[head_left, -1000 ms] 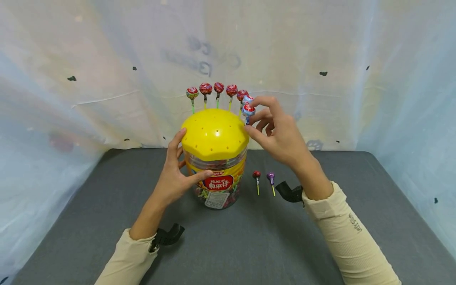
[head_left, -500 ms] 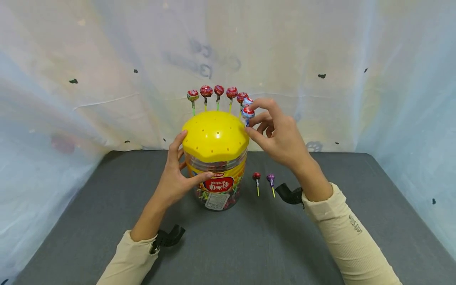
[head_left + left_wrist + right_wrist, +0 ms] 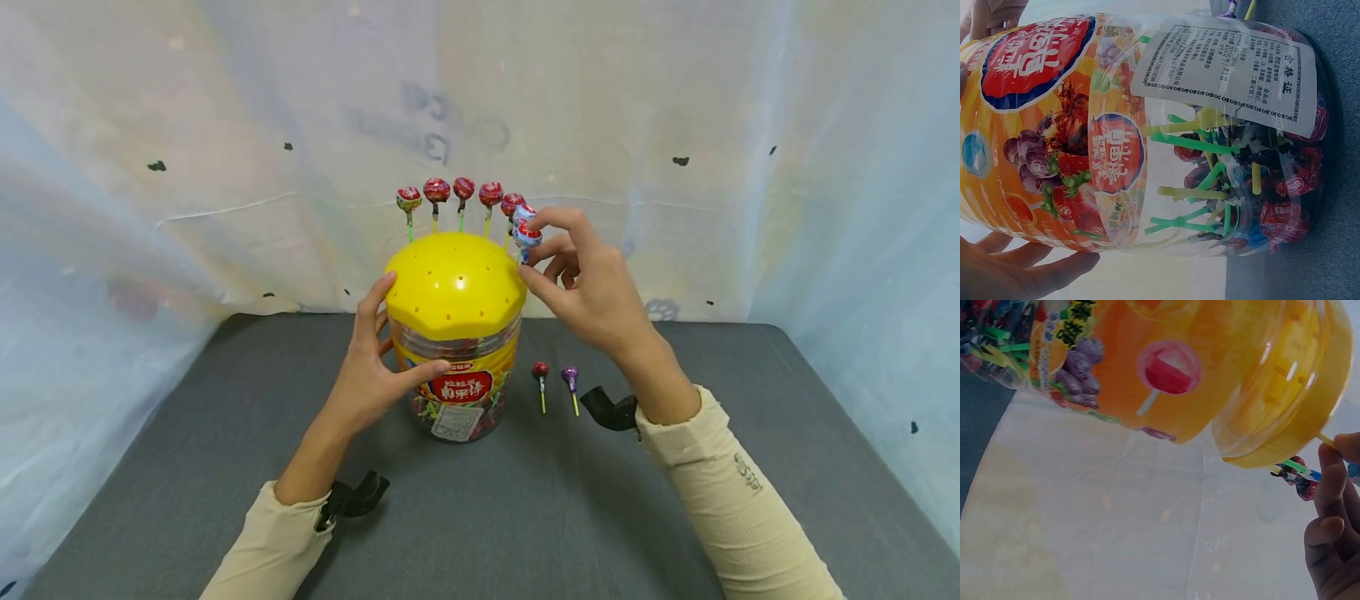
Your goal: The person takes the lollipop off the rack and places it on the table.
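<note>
A clear plastic jar (image 3: 487,400) of lollipops stands upright under a domed yellow lid (image 3: 456,287) dotted with small holes. My left hand (image 3: 360,387) grips the jar's left side, thumb across the front label; its fingers (image 3: 1054,275) show against the wall in the left wrist view. At the lid's right edge my right hand (image 3: 596,287) pinches a blue-and-red lollipop (image 3: 528,237) by its stick. In the right wrist view that yellow stick (image 3: 1325,439) meets the lid's edge; how deep it sits cannot be seen. Several red-wrapped lollipops (image 3: 463,188) stand along the lid's back edge.
A red lollipop (image 3: 541,372) and a purple lollipop (image 3: 570,377) lie on the grey table (image 3: 480,517), right of the jar. Another blue lollipop (image 3: 524,214) stands just behind the pinched one. A pale sheet (image 3: 600,100) hangs behind the table.
The view shifts slightly. Both hands keep their hold on the jar and the lollipop, with no other clear movement.
</note>
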Motion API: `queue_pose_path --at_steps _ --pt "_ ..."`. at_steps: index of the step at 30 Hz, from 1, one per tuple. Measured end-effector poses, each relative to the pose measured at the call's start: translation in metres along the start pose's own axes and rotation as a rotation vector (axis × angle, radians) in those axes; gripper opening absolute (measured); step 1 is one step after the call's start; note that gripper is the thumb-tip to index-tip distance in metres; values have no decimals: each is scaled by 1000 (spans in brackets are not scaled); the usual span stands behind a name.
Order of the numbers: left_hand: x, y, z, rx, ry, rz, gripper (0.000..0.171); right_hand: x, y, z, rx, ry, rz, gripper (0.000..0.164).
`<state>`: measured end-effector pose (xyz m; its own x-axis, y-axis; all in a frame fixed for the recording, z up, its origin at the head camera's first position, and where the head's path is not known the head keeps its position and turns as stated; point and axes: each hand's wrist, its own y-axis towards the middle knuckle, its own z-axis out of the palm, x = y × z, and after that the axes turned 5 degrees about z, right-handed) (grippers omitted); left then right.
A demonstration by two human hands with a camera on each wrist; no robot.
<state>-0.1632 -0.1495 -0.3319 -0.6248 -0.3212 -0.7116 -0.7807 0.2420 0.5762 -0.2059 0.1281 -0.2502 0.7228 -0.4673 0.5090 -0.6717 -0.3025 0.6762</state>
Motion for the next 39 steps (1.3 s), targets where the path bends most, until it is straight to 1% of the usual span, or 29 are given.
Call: queue_pose_path --at_steps 10,23,27,32,39 --pt "0 0 -1 -4 18 -30 111 5 5 -4 -29 30 -2 47" --pt "1 1 -2 -1 23 -31 110 7 2 -8 -58 17 -40 46" --pt "2 1 -2 0 20 -26 110 5 -4 -9 -58 11 -13 46" --pt "2 0 -1 -3 24 -27 110 0 -16 -11 -38 -20 21 47" --pt "1 0 0 -8 10 -29 109 -12 -39 -14 -34 -40 90 48"
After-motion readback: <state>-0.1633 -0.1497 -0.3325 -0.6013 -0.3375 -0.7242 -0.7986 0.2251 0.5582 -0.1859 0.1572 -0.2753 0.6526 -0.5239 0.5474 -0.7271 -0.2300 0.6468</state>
